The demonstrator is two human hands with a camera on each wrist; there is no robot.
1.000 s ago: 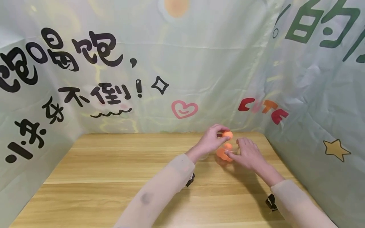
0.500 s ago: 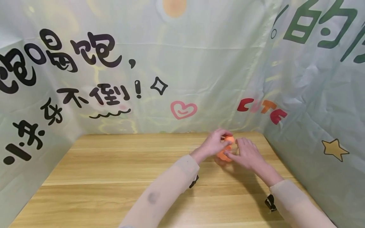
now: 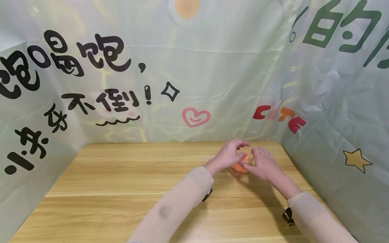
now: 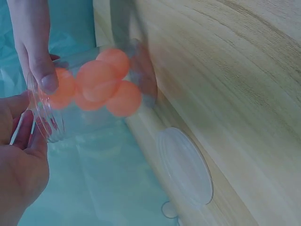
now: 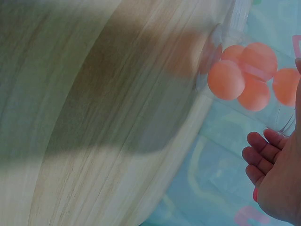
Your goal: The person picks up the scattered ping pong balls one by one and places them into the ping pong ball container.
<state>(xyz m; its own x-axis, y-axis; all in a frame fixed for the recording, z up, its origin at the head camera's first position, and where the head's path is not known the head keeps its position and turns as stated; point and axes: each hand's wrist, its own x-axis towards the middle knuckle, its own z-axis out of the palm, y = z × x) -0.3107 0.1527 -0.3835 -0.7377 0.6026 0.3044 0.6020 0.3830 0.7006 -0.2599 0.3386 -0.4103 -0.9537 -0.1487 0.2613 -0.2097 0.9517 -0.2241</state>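
Observation:
A clear plastic jar (image 4: 89,122) stands upright on the table with several orange balls (image 3: 240,167) inside, which look like ping-pong balls. One ball (image 4: 62,89) is nearer the mouth than the rest. My right hand (image 3: 267,165) holds the jar near its rim, thumb on the near side and fingers on the far side. Over the mouth is my left hand (image 3: 228,154), its fingers loosely bent and spread with nothing between them. In the left wrist view, a translucent round lid (image 4: 186,169) lies on the table beside the jar.
The wood-grain table (image 3: 121,182) reaches back to a printed cloth (image 3: 158,128) hung behind it. Another cloth side rises along the right, beyond my right arm (image 3: 316,212).
My left hand has come down over the jar with an orange ball and let it go into the jar. The right hand has stayed at the rim.

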